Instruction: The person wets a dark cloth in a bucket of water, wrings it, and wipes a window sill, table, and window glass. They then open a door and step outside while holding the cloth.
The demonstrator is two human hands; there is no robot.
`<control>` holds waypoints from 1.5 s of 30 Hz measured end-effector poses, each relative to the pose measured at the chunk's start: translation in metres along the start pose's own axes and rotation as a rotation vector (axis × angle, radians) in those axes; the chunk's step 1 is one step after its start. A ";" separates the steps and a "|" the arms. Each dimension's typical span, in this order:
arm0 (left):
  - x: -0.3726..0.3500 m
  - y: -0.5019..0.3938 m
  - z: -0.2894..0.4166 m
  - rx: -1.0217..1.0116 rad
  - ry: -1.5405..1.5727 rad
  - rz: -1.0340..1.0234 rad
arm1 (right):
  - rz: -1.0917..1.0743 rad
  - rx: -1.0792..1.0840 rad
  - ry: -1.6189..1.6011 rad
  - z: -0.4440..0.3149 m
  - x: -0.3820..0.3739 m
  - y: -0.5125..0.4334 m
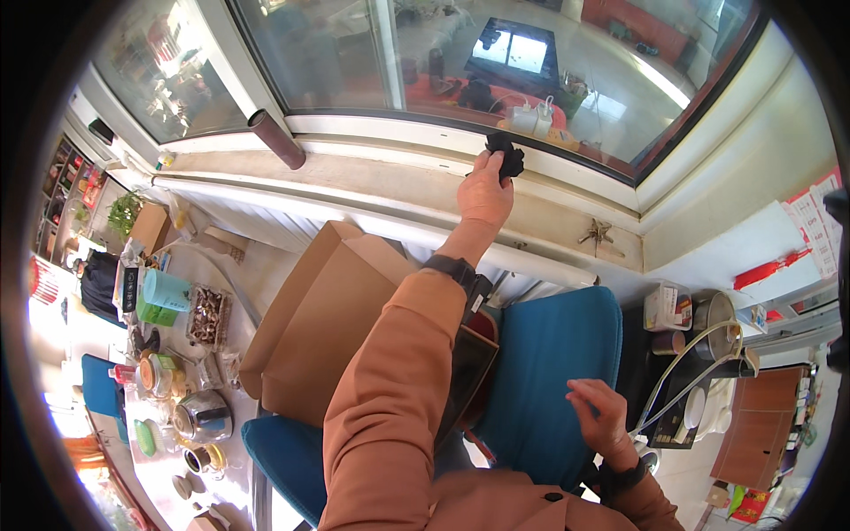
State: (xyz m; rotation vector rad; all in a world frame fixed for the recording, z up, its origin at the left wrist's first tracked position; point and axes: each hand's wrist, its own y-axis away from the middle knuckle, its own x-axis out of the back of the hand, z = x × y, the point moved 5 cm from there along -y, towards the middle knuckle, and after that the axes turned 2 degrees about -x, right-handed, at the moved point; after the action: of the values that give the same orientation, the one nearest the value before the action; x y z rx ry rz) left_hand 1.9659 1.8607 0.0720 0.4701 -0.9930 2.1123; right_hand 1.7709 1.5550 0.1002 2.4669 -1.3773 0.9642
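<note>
My left hand (486, 192) reaches forward over the windowsill (398, 179) and grips a bunched black cloth (506, 158) against the white lower window frame (431, 136). Behind the glass (332, 60) a room with a dark table shows. My right hand (599, 415) hangs above the blue chair (554, 372) at the lower right, fingers slightly bent and apart, holding nothing. A dark brown cylinder (277, 139) leans at the sill on the left, and a small metal item with several arms (596, 232) lies at its right end.
Below the sill runs a white radiator (285, 206). An open cardboard box (325, 318) stands beside my left arm. Jars (199, 417) and food containers crowd the table (149, 464) at left. A metal pot (714, 325) and a plastic tub (666, 306) stand at right.
</note>
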 end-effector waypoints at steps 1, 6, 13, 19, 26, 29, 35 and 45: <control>-0.006 -0.004 -0.001 -0.005 -0.010 -0.009 | 0.004 0.020 0.021 -0.001 -0.001 -0.001; -0.032 -0.012 -0.012 -0.060 -0.151 -0.141 | 0.016 0.028 0.038 -0.001 -0.002 -0.003; -0.046 -0.021 -0.033 -0.243 -0.305 -0.327 | 0.011 -0.017 0.097 -0.002 -0.006 -0.007; -0.048 -0.033 -0.046 -0.324 -0.312 -0.411 | 0.006 -0.033 0.167 -0.004 -0.009 -0.009; 0.019 -0.058 -0.127 -0.352 -0.397 -0.160 | 0.014 -0.064 0.178 0.000 -0.010 -0.009; 0.053 -0.075 -0.176 -0.204 -0.480 -0.211 | 0.008 -0.067 0.213 -0.001 -0.010 -0.010; 0.062 -0.075 -0.190 -0.179 -0.471 -0.183 | 0.038 -0.071 0.199 -0.001 -0.009 -0.009; 0.004 -0.037 -0.108 -0.267 -0.412 -0.242 | 0.044 -0.043 0.185 -0.004 -0.009 -0.010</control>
State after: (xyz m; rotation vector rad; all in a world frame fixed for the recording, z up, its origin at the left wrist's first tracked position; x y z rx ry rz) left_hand 1.9901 1.9621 0.0246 0.8634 -1.3531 1.6699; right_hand 1.7739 1.5683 0.0993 2.2602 -1.3808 1.1279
